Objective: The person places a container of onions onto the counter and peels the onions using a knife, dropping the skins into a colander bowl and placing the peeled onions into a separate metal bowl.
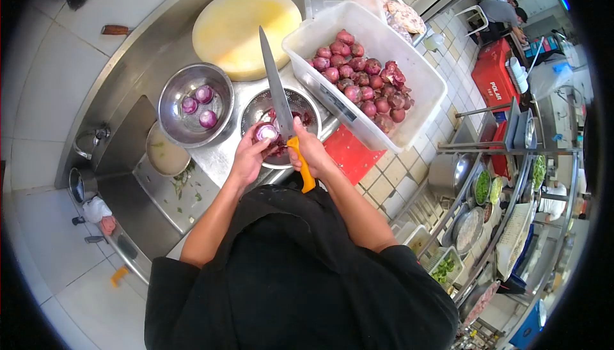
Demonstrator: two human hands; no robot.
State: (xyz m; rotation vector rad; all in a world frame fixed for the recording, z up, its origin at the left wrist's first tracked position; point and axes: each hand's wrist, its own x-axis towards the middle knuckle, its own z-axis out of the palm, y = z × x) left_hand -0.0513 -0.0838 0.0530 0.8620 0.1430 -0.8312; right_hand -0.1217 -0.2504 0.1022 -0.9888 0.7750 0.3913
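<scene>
My left hand (246,160) is closed around a red onion (265,132) whose pale, purple-ringed flesh faces up. In my right hand (311,148) is a large knife (275,78) with an orange handle, its long blade pointing away from me. Both hands are over a perforated metal colander (246,118) that has dark red onion skins in it. To the left stands a steel bowl (167,123) with three peeled onions (204,94). At the right, a clear plastic bin (422,88) holds a heap of unpeeled red onions (359,79).
A thick round cutting board (240,21) lies behind the bowls. The sink (153,203) at left has a pan of cloudy liquid (167,152) and green scraps. A red board (354,153) is under the bin's near side. Metal shelves (476,222) with food containers stand at right; people (502,14) are farther back.
</scene>
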